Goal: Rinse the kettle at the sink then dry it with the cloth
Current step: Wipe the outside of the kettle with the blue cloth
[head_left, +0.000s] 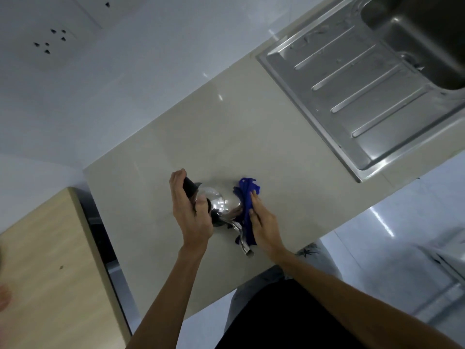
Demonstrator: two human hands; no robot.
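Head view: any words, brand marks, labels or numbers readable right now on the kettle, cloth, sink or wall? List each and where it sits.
None can be read.
Kettle: shiny metal, no mark visible.
Blue cloth: plain, no tag showing.
Sink: bare steel, no stamp seen.
Wall sockets: only plug holes, no lettering.
Countertop: no print.

- The beige countertop (226, 137) lies bare between the kettle (222, 206) and the sink (352, 84).
- The wall (125, 84) closes the far side.
- A wooden surface (50, 260) sits left, across a gap.
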